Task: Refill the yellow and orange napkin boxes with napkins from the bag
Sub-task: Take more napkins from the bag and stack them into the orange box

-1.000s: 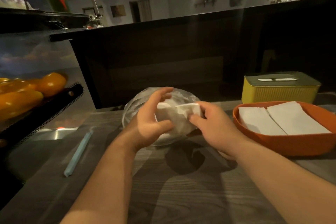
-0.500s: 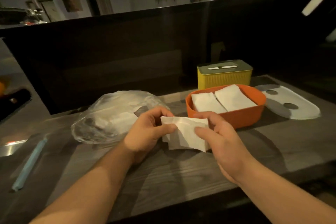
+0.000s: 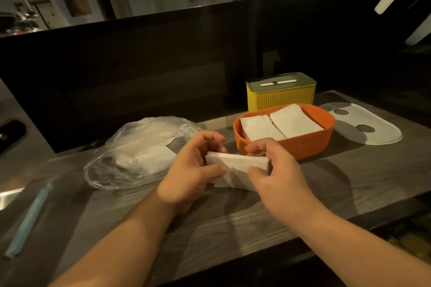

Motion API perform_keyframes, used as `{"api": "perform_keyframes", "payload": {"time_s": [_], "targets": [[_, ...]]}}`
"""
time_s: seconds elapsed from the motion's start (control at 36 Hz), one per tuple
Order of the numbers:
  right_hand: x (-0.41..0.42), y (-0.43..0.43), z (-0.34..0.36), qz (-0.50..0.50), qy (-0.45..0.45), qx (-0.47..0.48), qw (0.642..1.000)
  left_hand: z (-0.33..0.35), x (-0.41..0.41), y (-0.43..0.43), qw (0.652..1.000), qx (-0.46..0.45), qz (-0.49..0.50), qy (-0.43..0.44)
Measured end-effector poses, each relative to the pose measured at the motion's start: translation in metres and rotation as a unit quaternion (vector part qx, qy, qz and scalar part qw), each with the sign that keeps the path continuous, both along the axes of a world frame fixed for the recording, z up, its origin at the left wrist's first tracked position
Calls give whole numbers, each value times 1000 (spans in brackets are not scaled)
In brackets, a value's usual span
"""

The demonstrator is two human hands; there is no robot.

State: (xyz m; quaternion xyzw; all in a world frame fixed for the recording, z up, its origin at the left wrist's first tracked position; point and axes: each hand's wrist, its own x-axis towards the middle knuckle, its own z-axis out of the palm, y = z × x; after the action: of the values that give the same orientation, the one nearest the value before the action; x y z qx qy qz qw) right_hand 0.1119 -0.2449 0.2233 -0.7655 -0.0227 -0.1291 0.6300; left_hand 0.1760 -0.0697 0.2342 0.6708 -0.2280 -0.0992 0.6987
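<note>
**Napkin stack held across the body, orange box beyond and to the right**

Both hands hold one folded stack of napkins [image 3: 235,163] just above the table [image 3: 233,228]. The left hand [image 3: 191,168] pinches the stack's left end, thumb in front and fingers curled behind. The right hand [image 3: 272,170] pinches the right end in the same way. The stack's long axis runs left to right, from one hand to the other.

The orange box [image 3: 291,144] stands open just past the right hand's knuckles, so it lies forward and rightward of the stack and nearer the right hand than the left. Its long axis also runs roughly left to right. Two piles [image 3: 296,121] of napkins lie side by side in it, rising about to the rim.

The yellow box [image 3: 279,98] stands behind the orange one, touching or nearly so, with its slotted top on. A pale lid [image 3: 363,128] lies flat to the right. The bag [image 3: 130,158] lies left of the left hand, with napkins showing through it.

Judgement: the stack goes next onto one pile, a short carry forward and right, with little turning needed.
</note>
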Motion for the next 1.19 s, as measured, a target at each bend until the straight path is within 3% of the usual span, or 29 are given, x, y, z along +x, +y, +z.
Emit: {"api": "perform_keyframes", "payload": {"time_s": [0.14, 0.36, 0.64, 0.81, 0.97, 1.19], "targets": [[0, 0, -1, -5, 2, -1, 1000, 1, -2, -2, 995, 93, 15, 26], [-2, 0, -1, -23, -50, 19, 998, 5, -1, 2, 999, -8, 18, -33], [1, -1, -1, 3, 3, 13, 1000, -3, 2, 1, 996, 84, -19, 4], [2, 0, -2, -6, -14, 11, 1000, -3, 0, 1, 999, 13, -24, 28], [3, 2, -3, 4, -37, 17, 999, -6, -1, -2, 998, 23, -47, 33], [3, 1, -3, 2, -35, 18, 999, -4, 3, 1, 999, 21, -6, 27]]}}
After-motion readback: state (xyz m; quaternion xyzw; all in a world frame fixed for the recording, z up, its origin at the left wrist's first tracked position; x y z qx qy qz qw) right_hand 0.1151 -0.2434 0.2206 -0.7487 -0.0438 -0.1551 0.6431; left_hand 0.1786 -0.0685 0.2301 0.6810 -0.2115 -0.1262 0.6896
